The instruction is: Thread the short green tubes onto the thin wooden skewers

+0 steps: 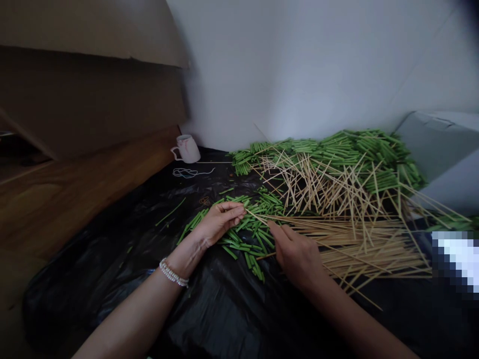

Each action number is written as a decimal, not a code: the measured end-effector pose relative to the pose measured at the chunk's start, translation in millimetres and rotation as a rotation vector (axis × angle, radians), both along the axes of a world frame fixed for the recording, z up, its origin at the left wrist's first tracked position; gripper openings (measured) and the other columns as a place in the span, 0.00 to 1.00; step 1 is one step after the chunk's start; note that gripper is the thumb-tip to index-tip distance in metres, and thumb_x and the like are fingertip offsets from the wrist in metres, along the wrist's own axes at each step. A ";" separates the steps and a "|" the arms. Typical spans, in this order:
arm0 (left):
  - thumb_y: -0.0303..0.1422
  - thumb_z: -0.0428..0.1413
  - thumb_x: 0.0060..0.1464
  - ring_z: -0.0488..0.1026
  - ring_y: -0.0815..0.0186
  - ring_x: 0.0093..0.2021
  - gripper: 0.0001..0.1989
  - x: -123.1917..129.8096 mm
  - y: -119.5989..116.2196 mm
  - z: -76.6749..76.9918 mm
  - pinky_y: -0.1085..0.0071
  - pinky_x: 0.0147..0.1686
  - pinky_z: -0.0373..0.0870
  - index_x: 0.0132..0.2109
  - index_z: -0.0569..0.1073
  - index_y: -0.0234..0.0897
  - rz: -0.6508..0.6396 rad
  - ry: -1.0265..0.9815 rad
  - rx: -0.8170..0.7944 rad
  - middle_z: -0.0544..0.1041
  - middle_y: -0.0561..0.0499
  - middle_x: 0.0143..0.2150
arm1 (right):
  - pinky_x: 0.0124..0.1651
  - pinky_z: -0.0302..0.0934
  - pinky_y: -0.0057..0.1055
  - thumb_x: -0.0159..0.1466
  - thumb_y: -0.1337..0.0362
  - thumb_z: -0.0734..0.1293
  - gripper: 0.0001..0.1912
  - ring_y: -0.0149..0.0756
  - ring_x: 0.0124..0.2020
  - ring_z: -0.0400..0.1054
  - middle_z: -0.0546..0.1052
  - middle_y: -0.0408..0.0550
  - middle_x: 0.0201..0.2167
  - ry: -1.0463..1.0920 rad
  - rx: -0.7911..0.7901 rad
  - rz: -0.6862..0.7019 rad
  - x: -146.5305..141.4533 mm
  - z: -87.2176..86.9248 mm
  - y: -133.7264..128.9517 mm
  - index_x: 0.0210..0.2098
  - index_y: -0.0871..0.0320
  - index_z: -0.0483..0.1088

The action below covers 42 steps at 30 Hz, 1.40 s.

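Observation:
My left hand (225,217), with a beaded bracelet on its wrist, is closed in a pinch over a pile of short cut green stalks (258,244). What its fingertips hold is mostly hidden. A thin wooden skewer (256,215) runs from those fingertips to my right hand (297,252), whose fingers are closed around it. Under and beyond the right hand lies a spread of bare wooden skewers (366,249). Farther back, skewers threaded with green stalks (337,149) are heaped against the wall, their bare ends pointing toward me.
Black plastic sheeting (123,264) covers the work surface. A white mug (187,149) stands at the back left, near a tangle of pale string (187,173). At the left is a large cardboard box (93,94) over a wooden surface (75,194); a pale box (441,149) stands at the right.

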<state>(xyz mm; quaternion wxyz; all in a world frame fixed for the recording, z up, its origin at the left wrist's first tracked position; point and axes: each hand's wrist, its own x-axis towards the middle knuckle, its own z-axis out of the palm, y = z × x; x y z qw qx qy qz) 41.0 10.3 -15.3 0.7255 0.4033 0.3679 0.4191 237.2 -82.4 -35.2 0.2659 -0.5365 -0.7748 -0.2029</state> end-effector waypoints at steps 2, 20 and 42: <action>0.30 0.69 0.39 0.71 0.76 0.27 0.12 -0.1 -0.1 0.5 0.79 0.31 0.66 0.33 0.79 0.30 -0.004 0.002 -0.013 0.77 0.51 0.28 | 0.27 0.54 0.26 0.62 0.74 0.57 0.19 0.28 0.24 0.67 0.76 0.46 0.30 0.015 0.001 0.020 -0.3 0.6 -1.2 0.49 0.63 0.71; 0.32 0.70 0.38 0.71 0.74 0.27 0.12 3.3 -5.9 2.1 0.77 0.30 0.65 0.30 0.78 0.31 -0.074 0.056 -0.023 0.76 0.51 0.26 | 0.27 0.56 0.26 0.61 0.75 0.56 0.19 0.30 0.25 0.68 0.77 0.48 0.32 0.064 -0.076 0.002 -6.8 1.2 -5.7 0.48 0.62 0.71; 0.42 0.62 0.49 0.70 0.69 0.29 0.14 0.7 -2.9 2.6 0.73 0.32 0.64 0.34 0.80 0.34 -0.014 0.408 0.367 0.79 0.48 0.31 | 0.28 0.57 0.27 0.63 0.74 0.56 0.19 0.31 0.26 0.69 0.76 0.46 0.30 0.049 0.003 -0.003 -0.1 6.3 0.3 0.49 0.63 0.71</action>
